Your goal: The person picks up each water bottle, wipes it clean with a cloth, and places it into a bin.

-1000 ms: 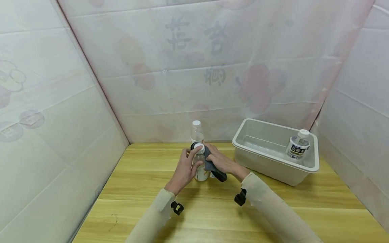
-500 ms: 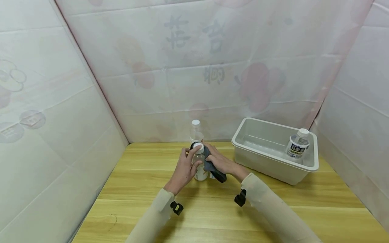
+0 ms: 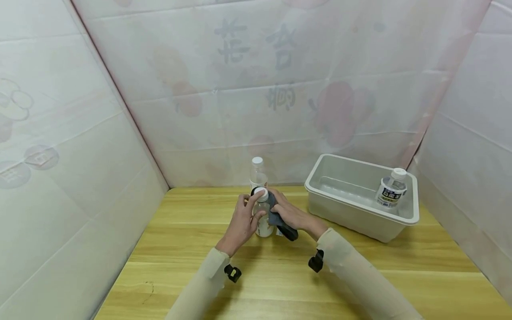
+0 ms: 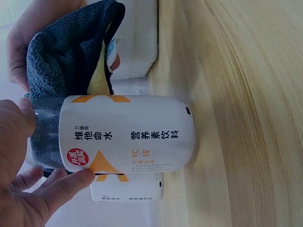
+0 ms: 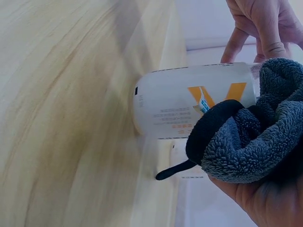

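A small clear bottle [image 3: 263, 220] with a white cap and a white-and-orange label [image 4: 128, 135] stands on the wooden table [image 3: 192, 249]. My left hand [image 3: 249, 213] grips it from the left, with fingers [image 4: 52, 196] curled round its upper part. My right hand [image 3: 285, 209] holds a dark grey fluffy cloth [image 3: 278, 218] and presses it against the right side of the bottle, up by the cap. In the right wrist view the cloth [image 5: 255, 137] is bunched in my palm against the bottle [image 5: 184, 101], and the left hand's fingers [image 5: 258, 23] show behind.
A second clear bottle [image 3: 258, 172] stands just behind the held one, near the back wall. A white plastic tub [image 3: 352, 213] sits at the right of the table, with a labelled bottle [image 3: 391, 189] upright in its right end. Fabric walls close in three sides.
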Motion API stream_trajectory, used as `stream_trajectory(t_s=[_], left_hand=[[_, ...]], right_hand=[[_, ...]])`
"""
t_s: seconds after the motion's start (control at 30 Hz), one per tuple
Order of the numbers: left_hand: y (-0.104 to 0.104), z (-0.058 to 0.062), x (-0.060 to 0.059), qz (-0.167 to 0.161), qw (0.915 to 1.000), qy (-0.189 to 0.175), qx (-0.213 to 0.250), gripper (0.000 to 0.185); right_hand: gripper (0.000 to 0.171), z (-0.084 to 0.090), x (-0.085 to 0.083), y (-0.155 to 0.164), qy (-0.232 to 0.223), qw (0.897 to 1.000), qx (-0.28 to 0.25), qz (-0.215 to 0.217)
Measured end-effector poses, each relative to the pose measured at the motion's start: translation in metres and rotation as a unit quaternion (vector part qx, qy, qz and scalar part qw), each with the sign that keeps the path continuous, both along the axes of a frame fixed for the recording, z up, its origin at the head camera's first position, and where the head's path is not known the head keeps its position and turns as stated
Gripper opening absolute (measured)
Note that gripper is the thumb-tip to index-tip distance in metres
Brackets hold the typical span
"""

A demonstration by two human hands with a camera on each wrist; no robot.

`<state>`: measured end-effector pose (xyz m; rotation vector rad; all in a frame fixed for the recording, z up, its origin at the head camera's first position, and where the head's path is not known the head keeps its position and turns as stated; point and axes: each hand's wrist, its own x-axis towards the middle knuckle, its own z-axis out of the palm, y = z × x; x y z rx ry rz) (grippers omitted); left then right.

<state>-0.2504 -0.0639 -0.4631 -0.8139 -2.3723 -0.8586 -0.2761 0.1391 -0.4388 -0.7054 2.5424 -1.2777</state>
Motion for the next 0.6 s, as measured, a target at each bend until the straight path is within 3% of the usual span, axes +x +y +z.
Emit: stream_trajectory(t_s=[0.33,0.6], left_hand=[[0.0,0.0,0.001,-0.005,1.0,0.005,0.001,0.061],[0.0,0.002,0.0,-0.002,0.9999,-0.01,0.0,0.059]], right_hand=[[0.07,-0.023,-0.002,0.001,-0.023,1.0,-0.01,-0.006],[0.071,-0.026,-0.002,0.001,-0.028,0.999,-0.003,-0.018]])
